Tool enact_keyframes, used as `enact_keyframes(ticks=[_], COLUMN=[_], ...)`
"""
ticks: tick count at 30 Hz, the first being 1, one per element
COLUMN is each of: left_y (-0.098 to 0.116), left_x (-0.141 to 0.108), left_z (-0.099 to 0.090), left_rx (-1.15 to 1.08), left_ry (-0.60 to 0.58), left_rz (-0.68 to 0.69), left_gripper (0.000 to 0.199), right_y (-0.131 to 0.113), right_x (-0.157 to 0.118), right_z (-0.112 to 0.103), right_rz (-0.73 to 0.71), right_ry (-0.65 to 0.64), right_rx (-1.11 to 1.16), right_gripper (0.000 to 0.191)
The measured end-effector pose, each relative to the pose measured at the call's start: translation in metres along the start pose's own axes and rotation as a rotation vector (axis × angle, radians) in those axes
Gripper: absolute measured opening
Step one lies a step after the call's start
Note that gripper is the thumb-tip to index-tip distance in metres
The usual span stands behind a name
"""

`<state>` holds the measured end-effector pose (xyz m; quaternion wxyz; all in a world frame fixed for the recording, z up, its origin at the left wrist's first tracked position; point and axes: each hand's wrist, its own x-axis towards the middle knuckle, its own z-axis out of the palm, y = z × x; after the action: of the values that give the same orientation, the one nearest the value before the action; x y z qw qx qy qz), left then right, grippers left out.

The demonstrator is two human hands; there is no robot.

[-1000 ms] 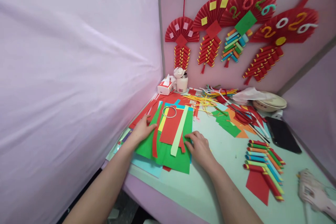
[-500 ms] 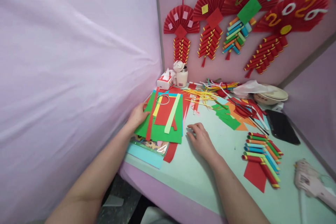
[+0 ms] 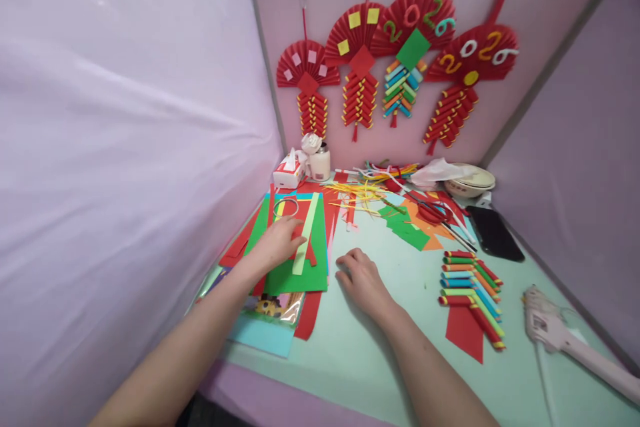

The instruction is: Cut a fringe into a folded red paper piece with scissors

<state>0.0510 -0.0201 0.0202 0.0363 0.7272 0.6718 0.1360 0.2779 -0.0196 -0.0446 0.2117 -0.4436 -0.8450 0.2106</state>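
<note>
Over the stack of coloured paper, my left hand (image 3: pixel 279 240) is open, its fingers apart above a red sheet and beside a pale green strip (image 3: pixel 307 233). A green sheet (image 3: pixel 315 273) lies under these, with a clear ring (image 3: pixel 285 207) near its top. My right hand (image 3: pixel 361 275) rests on the pale green table (image 3: pixel 400 360), fingers slightly bent and apart, holding nothing. To its right lies a chevron of coloured paper rolls (image 3: pixel 473 283) with a red paper square (image 3: pixel 465 332) at its lower end.
A glue gun (image 3: pixel 545 327), a black phone (image 3: pixel 495 233) and red-handled scissors (image 3: pixel 433 212) lie at the right. Behind are yellow strips (image 3: pixel 363 192), a bowl (image 3: pixel 470 181), a tissue box (image 3: pixel 290 173) and a white jar (image 3: pixel 320 163). Red fan decorations (image 3: pixel 413 23) hang on the wall.
My left hand has moved from the stack's left edge to over its middle. The view has shifted, showing more of the right side. My right hand stays on the table.
</note>
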Motion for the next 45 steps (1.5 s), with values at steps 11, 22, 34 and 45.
enact_keyframes(ticks=[11,22,34,45], left_y=[0.025,0.008,0.041,0.056], left_x=[0.105,0.133,0.249,0.173], left_z=[0.055,0.052,0.086,0.082], left_rx=[0.141,0.075,0.06,0.05], left_ry=[-0.214,-0.143,-0.159,-0.183], left_rz=[0.235,0.296,0.278,0.408], left_gripper=[0.048,0.044,0.057,0.042], right_y=[0.001,0.001,0.002,0.002], right_x=[0.001,0.004,0.006,0.006], right_z=[-0.001,0.0,0.004,0.002], right_rz=[0.013,0.036,0.045,0.051], right_ry=[0.021,0.02,0.038,0.024], right_rx=[0.057,0.039,0.03,0.033], right_gripper=[0.017,0.013,0.016,0.014])
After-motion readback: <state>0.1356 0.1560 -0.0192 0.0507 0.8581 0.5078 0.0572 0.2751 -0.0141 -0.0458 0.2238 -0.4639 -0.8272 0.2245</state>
